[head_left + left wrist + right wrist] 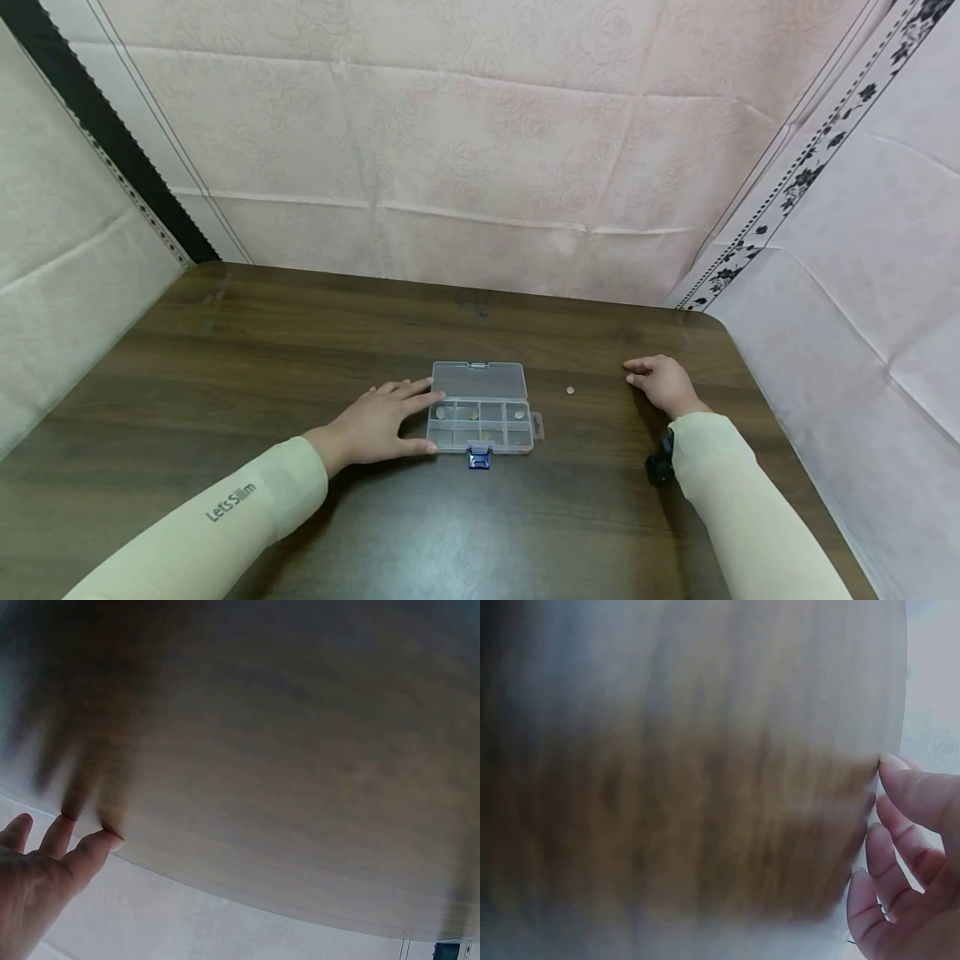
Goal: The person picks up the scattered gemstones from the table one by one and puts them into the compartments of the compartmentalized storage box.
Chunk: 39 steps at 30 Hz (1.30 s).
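Note:
A clear plastic compartment box (480,429) sits on the table with its lid (480,381) swung back. Several small pale round pieces lie in its compartments. My left hand (382,423) is spread along the box's left side, the index finger and thumb touching its edge. In the left wrist view, extended fingers of the left hand (45,866) show, but not the box. One small white round piece (570,390) lies on the table right of the box. Farther right, my right hand (666,385) is low over the table, fingers loosely bent; nothing shows in it. The right wrist view shows the right hand (911,855) from the palm side.
The brown wooden table (300,333) runs back to a pale patterned cloth (480,167). More cloth hangs at both sides. A blue latch (479,458) sticks out from the box's front, and a clear hanging tab (537,426) from its right side.

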Motion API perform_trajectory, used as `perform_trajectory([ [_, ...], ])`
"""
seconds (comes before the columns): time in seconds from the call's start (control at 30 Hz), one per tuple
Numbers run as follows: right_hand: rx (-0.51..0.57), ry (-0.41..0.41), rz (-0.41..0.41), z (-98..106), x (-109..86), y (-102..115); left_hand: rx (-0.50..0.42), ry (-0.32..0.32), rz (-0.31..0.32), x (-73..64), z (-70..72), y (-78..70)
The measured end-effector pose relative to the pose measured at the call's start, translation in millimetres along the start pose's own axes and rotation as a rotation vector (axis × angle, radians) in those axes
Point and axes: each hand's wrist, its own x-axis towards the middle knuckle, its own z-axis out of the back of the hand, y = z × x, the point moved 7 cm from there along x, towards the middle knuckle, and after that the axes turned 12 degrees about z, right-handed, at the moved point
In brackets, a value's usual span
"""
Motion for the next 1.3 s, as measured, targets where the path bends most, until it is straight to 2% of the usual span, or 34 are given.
perform_trajectory([
  [0.27,-0.032,-0.003,0.012,2,-0.1,1,0.001,-0.004,-0.003,-0.3,0.5,-0.2],
  [0.87,-0.026,-0.020,-0.005,2,-0.8,0,-0.002,-0.002,-0.008,0.4,0.5,-1.3],
  [1.3,-0.065,-0.071,0.060,4,0.7,15,-0.002,-0.009,-0.007,-0.1,-1.2,0.9],
])
